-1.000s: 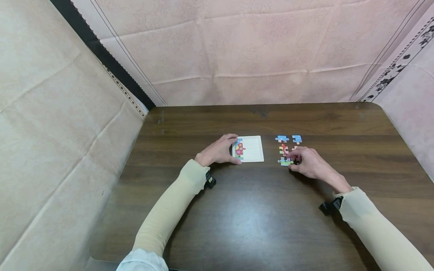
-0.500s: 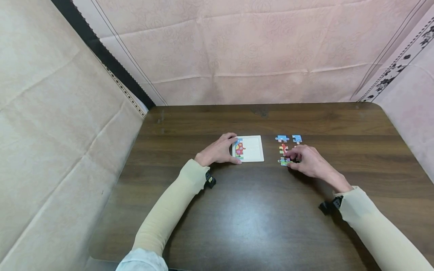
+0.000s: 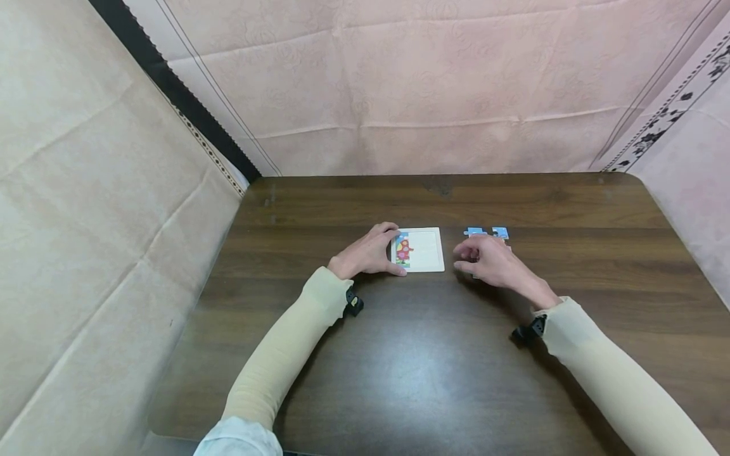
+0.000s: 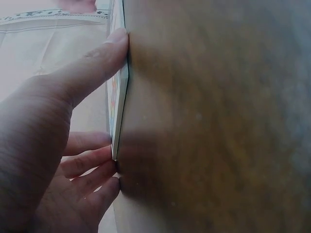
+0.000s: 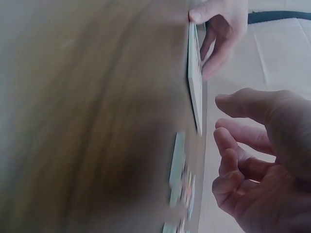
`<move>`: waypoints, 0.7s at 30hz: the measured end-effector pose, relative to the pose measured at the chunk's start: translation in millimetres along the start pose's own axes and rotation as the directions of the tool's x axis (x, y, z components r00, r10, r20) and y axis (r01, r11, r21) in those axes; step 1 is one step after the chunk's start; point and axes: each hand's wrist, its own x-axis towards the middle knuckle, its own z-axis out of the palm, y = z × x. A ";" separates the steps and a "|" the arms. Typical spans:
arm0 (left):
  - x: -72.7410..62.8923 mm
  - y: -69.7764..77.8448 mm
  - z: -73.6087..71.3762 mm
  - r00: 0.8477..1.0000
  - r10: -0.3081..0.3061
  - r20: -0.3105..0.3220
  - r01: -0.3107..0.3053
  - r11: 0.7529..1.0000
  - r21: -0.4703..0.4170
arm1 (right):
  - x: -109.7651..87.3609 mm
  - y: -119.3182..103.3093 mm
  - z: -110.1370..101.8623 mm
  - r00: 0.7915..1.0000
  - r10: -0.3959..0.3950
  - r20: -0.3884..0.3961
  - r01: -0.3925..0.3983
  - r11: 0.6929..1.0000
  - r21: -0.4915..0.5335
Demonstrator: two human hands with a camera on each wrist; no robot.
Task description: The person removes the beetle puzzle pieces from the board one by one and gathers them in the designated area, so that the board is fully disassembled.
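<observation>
My left hand [image 3: 371, 253] holds a white puzzle tray [image 3: 426, 250] flat on the table, thumb at its near edge and fingers at its far edge. The left wrist view shows the tray's side [image 4: 120, 111] between thumb and fingers. Joined pieces with a red and yellow picture [image 3: 403, 251] fill the tray's left part; its right part is bare white. Right of the tray, my right hand [image 3: 490, 258] hovers over loose jigsaw pieces, hiding most of them. Its thumb and fingers are apart in the right wrist view, with no piece visible between them. Loose jigsaw pieces [image 5: 178, 160] lie below.
Two blue jigsaw pieces, one on the left [image 3: 474, 230] and one on the right [image 3: 500, 232], show beyond my right hand. Everything lies on a brown wooden table [image 3: 410, 354]. Pale patterned cloth [image 3: 433, 88] hangs behind its far edge.
My right hand has moved left from beside the nearest loose pieces, toward the tray, and now covers the red and green pieces seen before. The left hand and tray have stayed put.
</observation>
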 end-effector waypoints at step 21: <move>2.0 -3.5 -0.7 1.000 0.024 0.014 -0.024 0.999 -0.025 | 92.5 -40.9 39.7 0.991 0.019 0.133 -0.024 0.999 0.031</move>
